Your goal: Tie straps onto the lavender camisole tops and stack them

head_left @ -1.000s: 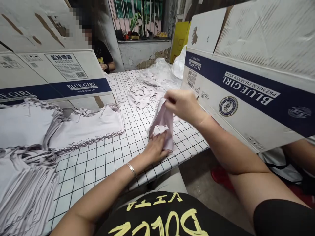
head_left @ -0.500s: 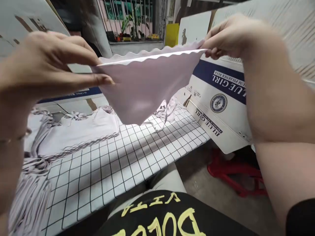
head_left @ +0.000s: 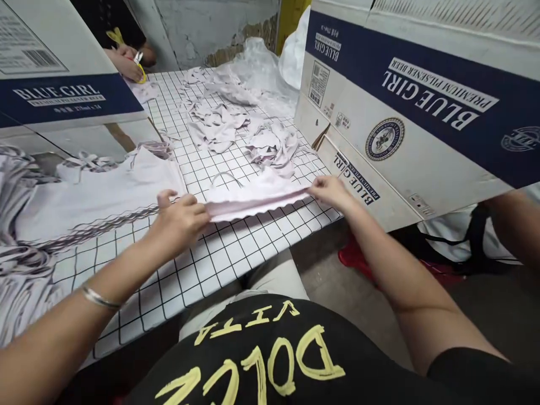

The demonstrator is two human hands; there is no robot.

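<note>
A pale lilac strappy top (head_left: pixel 257 197) with a scalloped hem lies low over the near part of the table, its hem toward me. My left hand (head_left: pixel 183 218) is closed on the left end of that hem, with the thumb raised. At the opposite end, my right hand (head_left: pixel 331 191) pinches the right corner. The hem is stretched nearly straight between both hands, and a thin strap loop (head_left: pixel 228 177) curves out behind it. Beside my left hand is a flat stack of similar tops (head_left: pixel 101 194), with wavy hems along its front edge.
Crumpled lilac pieces (head_left: pixel 219 124) cover the middle of the checked tablecloth (head_left: pixel 236 253). Clear plastic (head_left: pixel 261 67) lies behind them. Large cartons stand left (head_left: pixel 76 95) and right (head_left: pixel 405 112). At the far left, another person's hands (head_left: pixel 129 59) hold yellow-handled scissors (head_left: pixel 140 67).
Both hands have lowered the top from in front of my eyes to the tabletop, still gripping its hem ends. My view has tilted down, bringing the other person's hands into sight.
</note>
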